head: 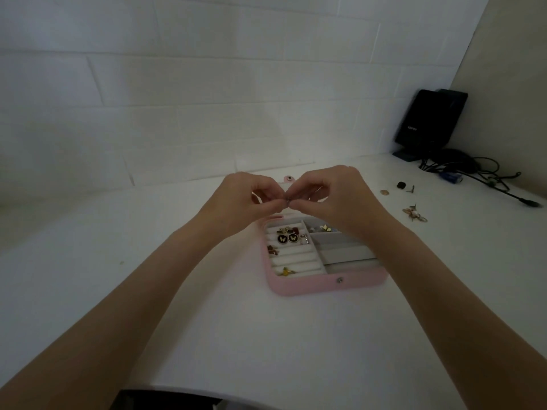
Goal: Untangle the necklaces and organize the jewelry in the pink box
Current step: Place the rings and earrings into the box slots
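Observation:
The pink jewelry box [310, 284] lies open on the white table, its padded ring rolls holding black butterfly earrings [287, 238], a red piece [272, 250] and a yellow piece [286, 271]. Small gold pieces [325, 228] sit in a right-hand compartment. Above the box's far edge, my left hand [242, 199] and my right hand [334, 193] meet fingertip to fingertip, both pinching a tiny dark metal jewelry piece [287, 200]. What kind of piece it is cannot be made out. The box lid is mostly hidden behind my hands.
Loose jewelry lies on the table to the right: a gold cluster with a pearl [414, 213], a small oval piece [384, 192], a dark bead [401, 184]. A black device [429, 122] and tangled cables [473, 173] occupy the back right corner. A white brick wall stands behind.

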Demonstrator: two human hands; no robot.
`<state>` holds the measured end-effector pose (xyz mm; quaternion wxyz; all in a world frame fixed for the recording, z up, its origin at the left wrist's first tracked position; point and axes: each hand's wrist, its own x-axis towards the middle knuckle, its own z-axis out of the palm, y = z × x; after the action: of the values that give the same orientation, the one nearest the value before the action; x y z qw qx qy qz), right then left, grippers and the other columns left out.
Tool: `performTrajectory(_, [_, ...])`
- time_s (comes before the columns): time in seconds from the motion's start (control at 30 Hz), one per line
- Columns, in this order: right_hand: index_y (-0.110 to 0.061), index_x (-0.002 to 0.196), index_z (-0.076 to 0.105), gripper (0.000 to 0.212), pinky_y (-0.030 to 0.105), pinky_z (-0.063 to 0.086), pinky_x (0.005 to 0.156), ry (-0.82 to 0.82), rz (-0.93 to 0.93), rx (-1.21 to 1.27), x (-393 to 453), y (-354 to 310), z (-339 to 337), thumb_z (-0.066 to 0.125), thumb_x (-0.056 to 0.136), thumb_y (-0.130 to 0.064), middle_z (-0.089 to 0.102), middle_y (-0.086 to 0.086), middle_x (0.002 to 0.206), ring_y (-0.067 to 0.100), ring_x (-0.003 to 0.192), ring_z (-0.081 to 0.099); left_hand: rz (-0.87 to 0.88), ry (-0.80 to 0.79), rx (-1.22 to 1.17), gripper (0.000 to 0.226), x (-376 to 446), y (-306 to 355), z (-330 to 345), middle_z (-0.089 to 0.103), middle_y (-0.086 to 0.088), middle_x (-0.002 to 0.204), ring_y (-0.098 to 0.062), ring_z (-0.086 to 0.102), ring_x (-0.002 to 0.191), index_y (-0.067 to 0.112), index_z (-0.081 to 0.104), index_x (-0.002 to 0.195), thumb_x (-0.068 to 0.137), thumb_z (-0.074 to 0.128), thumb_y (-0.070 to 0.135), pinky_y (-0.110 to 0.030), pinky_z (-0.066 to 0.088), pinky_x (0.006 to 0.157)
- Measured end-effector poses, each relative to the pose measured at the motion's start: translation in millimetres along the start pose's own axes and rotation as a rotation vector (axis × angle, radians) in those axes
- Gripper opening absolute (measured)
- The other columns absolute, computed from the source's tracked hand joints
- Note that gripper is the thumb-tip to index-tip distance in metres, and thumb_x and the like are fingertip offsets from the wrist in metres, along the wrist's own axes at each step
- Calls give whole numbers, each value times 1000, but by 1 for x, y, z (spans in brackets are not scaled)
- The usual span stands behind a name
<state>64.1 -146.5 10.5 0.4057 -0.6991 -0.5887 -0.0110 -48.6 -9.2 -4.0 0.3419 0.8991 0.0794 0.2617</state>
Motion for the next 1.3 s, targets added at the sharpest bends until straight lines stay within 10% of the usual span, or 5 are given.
performTrajectory(0.5, [-9, 70, 70, 6, 7, 41, 60, -14, -18, -144, -29, 0, 9, 74, 72, -5, 57, -17, 60, 3, 60, 57, -5, -145, 114, 4, -23, 3, 3, 64, 16, 70, 3, 55, 66, 22, 71, 79, 80, 70, 19, -17, 44, 67])
performTrajectory(0.93, [-11, 68, 67, 8, 42, 50, 62, 23, -102, -321, -42, 14, 23, 66, 74, -15, 62, 2, 69, 18, 68, 54, -35, -189, 229, 15, -24, 6, 2, 61, 16, 70, 11, 52, 64, 27, 70, 81, 82, 65, 13, -4, 36, 62])
performTrajectory(1.3, [-12, 86, 77, 9, 25, 33, 71, -138, -111, -342, -37, 11, 18, 70, 80, -14, 68, 8, 88, 14, 79, 46, -73, -149, 203, 16, -22, 6, 4, 59, 16, 69, 13, 53, 63, 19, 73, 86, 82, 62, 8, -3, 38, 61])
